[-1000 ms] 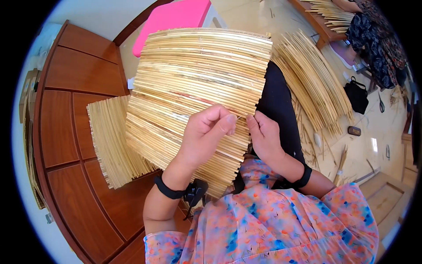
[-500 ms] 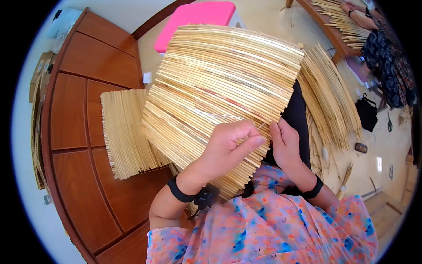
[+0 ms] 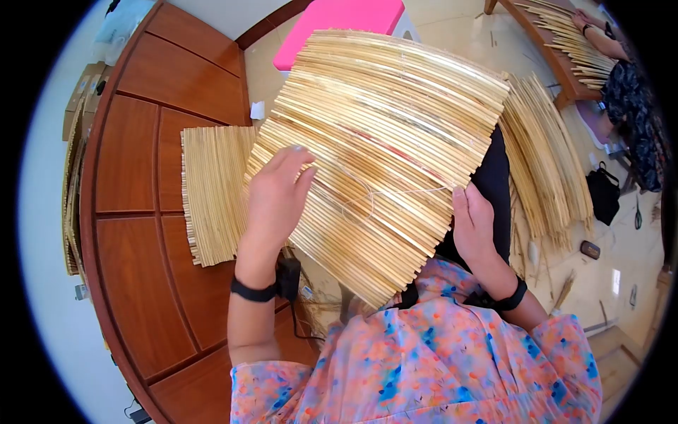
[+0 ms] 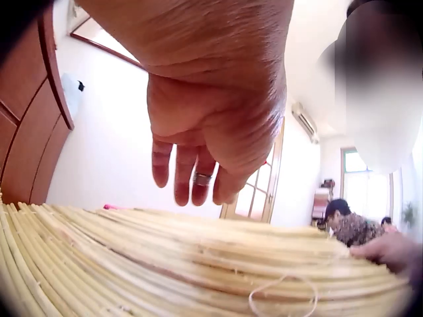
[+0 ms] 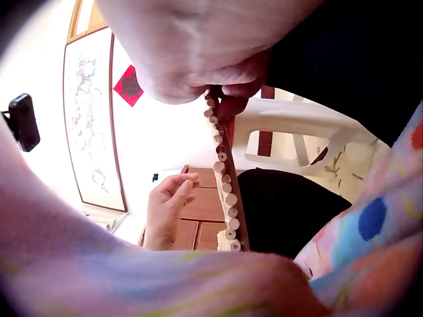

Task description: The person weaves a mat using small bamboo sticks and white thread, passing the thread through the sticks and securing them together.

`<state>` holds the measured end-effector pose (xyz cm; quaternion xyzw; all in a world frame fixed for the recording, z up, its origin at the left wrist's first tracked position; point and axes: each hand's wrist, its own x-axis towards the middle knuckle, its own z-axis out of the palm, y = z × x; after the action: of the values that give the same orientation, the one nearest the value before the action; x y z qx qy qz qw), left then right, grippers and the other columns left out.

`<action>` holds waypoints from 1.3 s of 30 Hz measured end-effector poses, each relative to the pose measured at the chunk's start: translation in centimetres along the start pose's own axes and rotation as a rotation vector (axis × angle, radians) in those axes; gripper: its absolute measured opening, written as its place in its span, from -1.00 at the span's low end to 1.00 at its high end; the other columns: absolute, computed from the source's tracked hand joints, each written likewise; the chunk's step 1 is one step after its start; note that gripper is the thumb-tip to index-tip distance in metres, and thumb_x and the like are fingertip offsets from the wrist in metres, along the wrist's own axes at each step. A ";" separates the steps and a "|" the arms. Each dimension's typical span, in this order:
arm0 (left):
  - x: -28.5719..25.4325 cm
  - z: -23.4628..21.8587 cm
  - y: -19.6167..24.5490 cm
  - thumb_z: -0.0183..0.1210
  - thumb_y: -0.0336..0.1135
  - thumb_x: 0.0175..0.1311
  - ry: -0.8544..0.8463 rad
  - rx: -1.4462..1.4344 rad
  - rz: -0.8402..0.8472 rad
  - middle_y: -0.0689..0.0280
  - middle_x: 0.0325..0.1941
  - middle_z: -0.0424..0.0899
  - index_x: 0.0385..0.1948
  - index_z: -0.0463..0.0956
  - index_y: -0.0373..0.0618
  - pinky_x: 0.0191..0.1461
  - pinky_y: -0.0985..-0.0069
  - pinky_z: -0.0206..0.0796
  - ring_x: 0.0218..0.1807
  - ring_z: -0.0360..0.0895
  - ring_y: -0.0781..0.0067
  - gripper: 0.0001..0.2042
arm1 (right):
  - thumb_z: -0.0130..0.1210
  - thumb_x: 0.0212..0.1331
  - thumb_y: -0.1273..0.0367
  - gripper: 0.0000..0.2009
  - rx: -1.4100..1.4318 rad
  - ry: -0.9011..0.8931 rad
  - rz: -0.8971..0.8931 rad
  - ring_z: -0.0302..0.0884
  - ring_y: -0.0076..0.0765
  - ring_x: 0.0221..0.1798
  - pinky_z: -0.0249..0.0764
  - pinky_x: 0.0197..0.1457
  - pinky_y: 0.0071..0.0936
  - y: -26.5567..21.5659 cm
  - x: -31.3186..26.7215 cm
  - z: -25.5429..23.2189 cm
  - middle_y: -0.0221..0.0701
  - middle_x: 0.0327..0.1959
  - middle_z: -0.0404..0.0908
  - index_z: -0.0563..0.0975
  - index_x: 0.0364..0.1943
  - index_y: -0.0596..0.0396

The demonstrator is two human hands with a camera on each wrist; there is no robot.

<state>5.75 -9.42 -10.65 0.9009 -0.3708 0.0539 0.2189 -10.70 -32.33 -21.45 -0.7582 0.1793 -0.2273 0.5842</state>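
Observation:
A mat of thin straw-coloured sticks [image 3: 395,106] lies across the person's lap, several sticks marked reddish. The right hand [image 3: 474,222] grips its right edge, thumb on top and fingers beneath. From that thumb a thin white thread [image 3: 409,191] runs left over the mat and curls into a slack loop. Over the mat's left side is the left hand [image 3: 275,198]. Its thumb and forefinger tips come together in the right wrist view, with the thread trailing toward them. The left wrist view shows its other fingers extended above the sticks, one wearing a ring [image 4: 202,179].
A second stick mat [image 3: 219,191] lies at left by the reddish-brown wooden panels [image 3: 131,155]. Behind stands a pink-topped stool [image 3: 339,25]. Loose sticks [image 3: 547,155] are heaped on the floor at right, near a black bag [image 3: 604,192]. Another person [image 3: 632,127] works at a bench.
The left hand has moved left, away from the right hand, and more thread now shows across the mat. The right hand stays at the mat's edge. The head view has shifted.

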 end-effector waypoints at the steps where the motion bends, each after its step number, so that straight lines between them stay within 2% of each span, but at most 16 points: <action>1: 0.4 1.1 -0.4 0.22 -0.48 0.17 -0.002 0.060 0.103 0.10 -0.04 0.64 -0.17 0.57 -0.21 0.01 0.36 0.48 -0.04 0.61 0.06 -0.81 | -0.09 0.42 0.36 -0.78 0.017 -0.009 0.001 0.32 -0.36 -0.53 0.36 -0.37 -0.39 0.1 0.0 0.0 -0.16 -0.55 0.45 0.46 -0.26 0.29; 3: 1.3 3.3 -0.6 0.20 -0.48 0.15 -0.010 0.166 0.320 0.11 -0.08 0.63 -0.13 0.55 -0.23 -0.02 0.35 0.49 -0.09 0.61 0.06 -0.77 | -0.08 0.42 0.36 -0.78 0.028 -0.017 0.046 0.28 -0.44 -0.53 0.34 -0.39 -0.40 0.6 0.0 -0.2 -0.23 -0.58 0.41 0.46 -0.30 0.28; 4: 1.6 3.9 -0.3 0.19 -0.48 0.13 -0.058 0.242 0.378 0.11 -0.09 0.63 -0.13 0.54 -0.25 -0.03 0.35 0.49 -0.12 0.61 0.09 -0.75 | -0.07 0.41 0.36 -0.77 0.113 0.010 0.066 0.23 -0.48 -0.54 0.31 -0.41 -0.42 0.7 -0.1 0.1 -0.28 -0.61 0.36 0.44 -0.35 0.27; 6: 2.1 4.4 -0.1 0.18 -0.49 0.07 -0.151 0.401 0.500 0.11 -0.12 0.61 -0.13 0.51 -0.30 -0.05 0.35 0.50 -0.16 0.61 0.13 -0.72 | -0.06 0.41 0.35 -0.75 0.147 -0.065 0.181 0.21 -0.50 -0.55 0.29 -0.44 -0.42 1.1 -0.2 -0.3 -0.29 -0.64 0.33 0.43 -0.36 0.27; 9: 1.6 5.5 -0.8 0.15 -0.49 0.02 -0.169 0.607 0.597 0.13 -0.18 0.58 -0.16 0.49 -0.34 -0.14 0.43 0.51 -0.26 0.61 0.23 -0.71 | -0.06 0.42 0.32 -0.72 0.140 -0.076 0.204 0.20 -0.52 -0.56 0.27 -0.47 -0.42 0.7 -0.2 -0.6 -0.31 -0.65 0.32 0.41 -0.40 0.26; 12: 1.4 5.6 -0.6 0.13 -0.51 0.00 -0.138 0.692 0.666 0.17 -0.27 0.55 -0.24 0.48 -0.32 -0.26 0.50 0.51 -0.35 0.60 0.31 -0.76 | -0.04 0.43 0.30 -0.70 0.157 -0.086 0.222 0.20 -0.54 -0.56 0.26 -0.48 -0.43 0.7 -0.2 -0.6 -0.35 -0.66 0.33 0.39 -0.42 0.25; 18: 1.9 5.3 -0.7 0.16 -0.49 -0.03 -0.242 0.632 0.591 0.25 -0.37 0.49 -0.36 0.45 -0.21 -0.39 0.48 0.49 -0.45 0.57 0.33 -0.84 | -0.03 0.42 0.29 -0.70 0.167 -0.095 0.245 0.18 -0.58 -0.55 0.25 -0.48 -0.45 0.6 -0.2 -0.6 -0.39 -0.66 0.32 0.39 -0.43 0.24; 21: 2.2 5.2 -1.7 0.19 -0.47 0.05 -0.188 0.432 0.512 0.23 -0.35 0.54 -0.32 0.48 -0.19 -0.38 0.43 0.48 -0.44 0.58 0.23 -0.84 | -0.04 0.42 0.30 -0.71 0.173 -0.097 0.246 0.18 -0.58 -0.55 0.24 -0.48 -0.47 1.4 -0.3 -0.9 -0.41 -0.65 0.32 0.40 -0.43 0.23; 23: 2.6 5.0 -2.1 0.18 -0.45 0.09 -0.136 0.267 0.414 0.24 -0.40 0.52 -0.38 0.47 -0.15 -0.40 0.38 0.47 -0.45 0.57 0.21 -0.91 | -0.04 0.42 0.31 -0.71 0.173 -0.082 0.231 0.18 -0.59 -0.54 0.24 -0.48 -0.48 1.6 -0.3 -0.5 -0.44 -0.65 0.32 0.40 -0.43 0.22; 24: 2.6 4.7 -2.2 0.18 -0.44 0.10 -0.110 0.188 0.363 0.25 -0.43 0.51 -0.42 0.47 -0.13 -0.42 0.35 0.46 -0.46 0.56 0.20 -0.93 | -0.04 0.42 0.31 -0.72 0.200 -0.081 0.279 0.21 -0.62 -0.54 0.25 -0.47 -0.50 0.8 -0.2 -0.6 -0.47 -0.63 0.34 0.42 -0.42 0.22; 27: 2.6 3.5 -2.2 0.23 -0.42 0.17 -0.152 0.107 0.260 0.19 -0.28 0.64 -0.28 0.57 -0.16 -0.31 0.34 0.50 -0.32 0.61 0.08 -0.89 | -0.05 0.43 0.30 -0.74 0.206 -0.096 0.261 0.27 -0.67 -0.56 0.25 -0.51 -0.55 1.0 -0.2 -0.8 -0.52 -0.62 0.38 0.47 -0.35 0.22; 30: 2.3 3.0 -1.5 0.25 -0.46 0.13 -0.186 0.159 0.331 0.21 -0.26 0.64 -0.29 0.59 -0.16 -0.28 0.36 0.51 -0.31 0.62 0.10 -0.88 | -0.06 0.44 0.30 -0.74 0.231 -0.111 0.295 0.27 -0.70 -0.60 0.23 -0.55 -0.59 0.1 0.0 -0.9 -0.56 -0.61 0.38 0.47 -0.34 0.21; 33: 2.2 3.4 -1.3 0.25 -0.48 0.12 -0.108 0.204 0.347 0.22 -0.23 0.64 -0.28 0.59 -0.15 -0.25 0.36 0.51 -0.28 0.63 0.11 -0.87 | -0.07 0.45 0.28 -0.73 0.229 -0.114 0.287 0.27 -0.71 -0.62 0.22 -0.58 -0.62 0.7 -0.1 -0.9 -0.57 -0.62 0.39 0.49 -0.31 0.21; 36: 2.7 3.5 -2.4 0.21 -0.42 0.13 0.039 0.204 0.292 0.27 -0.29 0.59 -0.33 0.55 -0.15 -0.32 0.33 0.49 -0.36 0.60 0.16 -0.90 | -0.07 0.45 0.28 -0.73 0.236 -0.119 0.304 0.27 -0.71 -0.63 0.22 -0.58 -0.62 0.8 -0.1 -1.0 -0.56 -0.62 0.39 0.50 -0.31 0.20; 39: 2.6 2.9 -3.0 0.24 -0.40 0.13 -0.054 0.096 0.230 0.21 -0.30 0.58 -0.36 0.55 -0.18 -0.25 0.31 0.48 -0.31 0.58 0.12 -0.90 | -0.07 0.44 0.28 -0.74 0.250 -0.117 0.304 0.28 -0.70 -0.63 0.22 -0.59 -0.63 0.5 -0.1 -1.0 -0.56 -0.61 0.39 0.49 -0.32 0.19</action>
<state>9.51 -10.46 -13.64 0.8631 -0.4743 0.0722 0.1579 -11.37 -33.18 -21.70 -0.6560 0.2276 -0.1124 0.7108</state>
